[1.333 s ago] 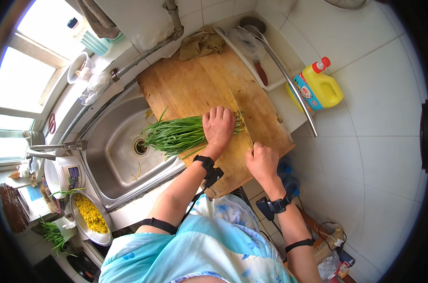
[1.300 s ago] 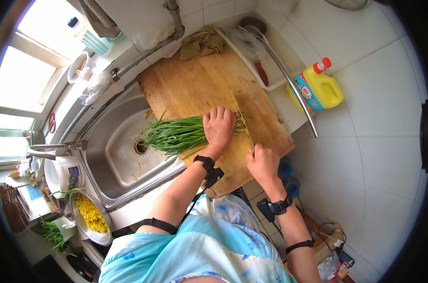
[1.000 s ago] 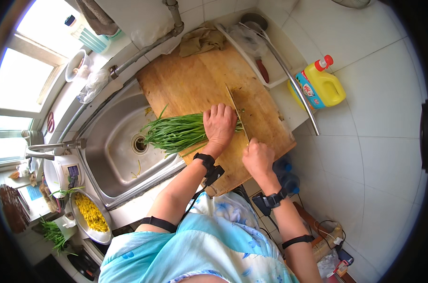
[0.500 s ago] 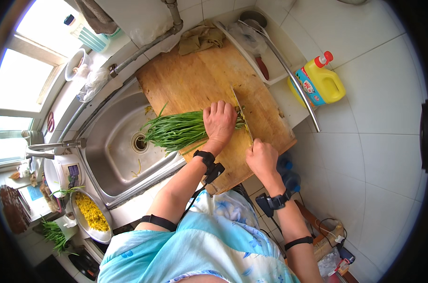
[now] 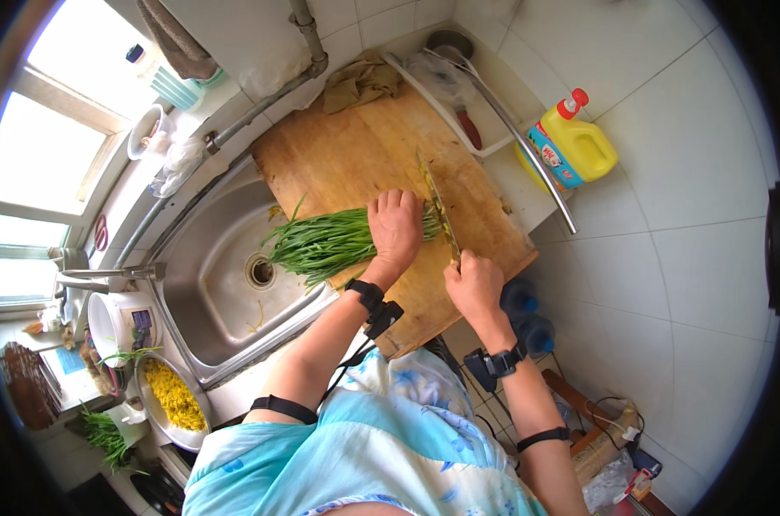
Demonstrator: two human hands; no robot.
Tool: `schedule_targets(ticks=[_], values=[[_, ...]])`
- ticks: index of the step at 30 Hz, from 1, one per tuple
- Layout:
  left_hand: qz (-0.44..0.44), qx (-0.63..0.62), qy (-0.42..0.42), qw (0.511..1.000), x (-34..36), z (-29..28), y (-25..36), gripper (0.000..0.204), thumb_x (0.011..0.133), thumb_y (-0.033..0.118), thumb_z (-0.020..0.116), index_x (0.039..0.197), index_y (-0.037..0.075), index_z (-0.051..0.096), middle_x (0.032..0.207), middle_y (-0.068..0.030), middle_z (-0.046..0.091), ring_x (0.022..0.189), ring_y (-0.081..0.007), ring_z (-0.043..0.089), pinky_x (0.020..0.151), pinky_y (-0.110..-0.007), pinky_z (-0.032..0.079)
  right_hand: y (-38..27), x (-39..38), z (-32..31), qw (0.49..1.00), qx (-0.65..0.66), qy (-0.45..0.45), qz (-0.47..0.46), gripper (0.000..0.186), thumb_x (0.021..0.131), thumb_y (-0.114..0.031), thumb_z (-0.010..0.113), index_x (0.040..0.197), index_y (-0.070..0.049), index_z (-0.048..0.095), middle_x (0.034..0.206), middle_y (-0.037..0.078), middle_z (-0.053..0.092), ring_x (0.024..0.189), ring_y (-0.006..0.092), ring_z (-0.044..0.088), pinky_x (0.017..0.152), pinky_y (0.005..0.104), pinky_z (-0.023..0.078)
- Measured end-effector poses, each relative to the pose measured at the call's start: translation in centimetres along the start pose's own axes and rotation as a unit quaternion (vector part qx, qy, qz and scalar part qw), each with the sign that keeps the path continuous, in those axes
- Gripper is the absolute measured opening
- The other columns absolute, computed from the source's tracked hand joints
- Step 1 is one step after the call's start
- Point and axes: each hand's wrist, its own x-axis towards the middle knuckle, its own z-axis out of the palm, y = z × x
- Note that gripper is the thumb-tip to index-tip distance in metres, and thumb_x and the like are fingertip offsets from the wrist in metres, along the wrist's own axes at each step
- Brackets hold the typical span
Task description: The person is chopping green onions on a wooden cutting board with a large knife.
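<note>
A bunch of long green garlic chives [image 5: 325, 243] lies on the wooden cutting board [image 5: 338, 150], its leaf tips reaching out over the sink's edge. My left hand [image 5: 396, 228] presses down on the bunch near its right end, fingers curled round it. Just right of those fingers stands a kitchen knife [image 5: 442, 211], its blade pointing away from me and specked with yellowish bits. My right hand [image 5: 476, 288] is closed round the knife's handle at the board's near right side. The cut ends of the chives touch or nearly touch the blade.
Left of the board is a steel sink [image 5: 209, 292] with a faucet [image 5: 115, 273]. A bowl of chopped yellow food [image 5: 173, 396] and a white bucket [image 5: 119, 327] stand nearer. At right are a yellow pump bottle [image 5: 571, 142], a metal bar [image 5: 528, 150] and a white tray [image 5: 446, 112].
The knife blade has tilted, showing more of its bit-covered face, and sits closer to my left fingers. My left hand still holds the chives; the whole view has shifted slightly.
</note>
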Motion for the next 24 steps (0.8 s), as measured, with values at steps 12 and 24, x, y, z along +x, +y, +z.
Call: schedule_targets(ticks=[12, 24], values=[[-0.002, 0.055, 0.015, 0.998, -0.9, 1.4, 0.2, 0.012, 0.082, 0.015, 0.065, 0.082, 0.010, 0.054, 0.087, -0.0070, 0.057, 0.087, -0.0275, 0.056, 0.079, -0.041, 0.043, -0.2, -2.3, -1.3, 1.000, -0.015, -0.021, 0.005, 0.016, 0.081, -0.013, 0.061, 0.072, -0.001, 0.060, 0.064, 0.021, 0.063, 0.061, 0.0396, 0.064, 0.057, 0.0463, 0.052], [0.010, 0.063, -0.006, 0.998, -0.8, 1.1, 0.2, 0.013, 0.077, 0.013, 0.065, 0.078, 0.011, 0.052, 0.084, -0.0061, 0.054, 0.085, -0.0261, 0.055, 0.079, -0.039, 0.043, -1.2, -0.9, 1.0, 0.995, -0.088, -0.054, 0.014, 0.015, 0.081, -0.018, 0.062, 0.077, -0.004, 0.061, 0.067, 0.018, 0.067, 0.062, 0.0353, 0.068, 0.057, 0.0457, 0.054]])
